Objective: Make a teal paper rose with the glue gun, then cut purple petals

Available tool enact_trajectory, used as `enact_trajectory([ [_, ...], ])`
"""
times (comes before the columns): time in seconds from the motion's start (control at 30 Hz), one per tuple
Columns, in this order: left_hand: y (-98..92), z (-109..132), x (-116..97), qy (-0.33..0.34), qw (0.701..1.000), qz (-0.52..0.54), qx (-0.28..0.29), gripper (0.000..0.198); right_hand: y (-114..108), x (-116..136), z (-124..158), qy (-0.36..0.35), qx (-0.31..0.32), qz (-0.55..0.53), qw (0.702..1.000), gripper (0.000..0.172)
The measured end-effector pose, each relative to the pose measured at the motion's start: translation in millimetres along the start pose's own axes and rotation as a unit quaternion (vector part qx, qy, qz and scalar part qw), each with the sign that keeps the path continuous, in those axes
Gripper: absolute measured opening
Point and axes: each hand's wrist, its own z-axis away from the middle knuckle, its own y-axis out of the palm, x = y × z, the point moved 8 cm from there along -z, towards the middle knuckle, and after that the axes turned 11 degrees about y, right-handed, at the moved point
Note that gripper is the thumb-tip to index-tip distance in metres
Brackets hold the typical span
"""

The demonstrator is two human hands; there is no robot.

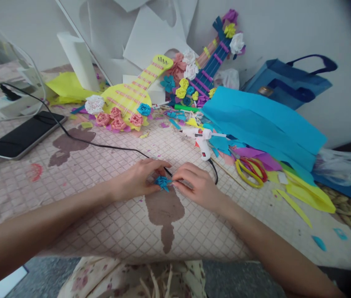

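Near the front of the bench (113,236), just above a brown patch (165,209) on its quilted cover, a small blue paper flower (163,183) is held up between two bare hands. The left hand (139,178) comes in from the side with its fingers (158,164) curved in a loose arch, thumb beneath and forefinger above, and the flower is lightly gripped at their tips. The right hand (200,186) faces it, fingers almost closed, the tips of thumb and forefinger meeting at the flower's edge; exactly which petal they pinch is too small to make out. A black cord (110,146) crosses the bench and passes behind the hands.

Just beyond the right hand lies a white glue gun (202,134), nozzle toward the left, with a thin stick (231,176) near its handle. Farther right are scissors (256,179) with yellow and red handles, and a wide turquoise sheet (265,120) that slopes down over paper scraps. A yellow strip (294,208) lies nearer the front edge.

Toward the wall, a yellow paper guitar (128,95) with paper roses along its base leans back, and a dark blue paper guitar (214,68) stands tilted beside it. On the left, a phone (25,134) lies near a white power strip (10,99).
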Motion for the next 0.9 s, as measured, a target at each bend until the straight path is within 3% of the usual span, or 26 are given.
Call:
enact_trajectory([
  [0.33, -0.5, 1, -2, 0.016, 1.000, -0.011, -0.005, 0.048, 15, 7, 2, -0.031, 0.038, 0.028, 0.998, 0.014],
  [0.9, 0.9, 1, 2, 0.024, 1.000, -0.012, 0.000, 0.049, 22, 11, 8, -0.090, 0.033, 0.068, 0.993, 0.022],
])
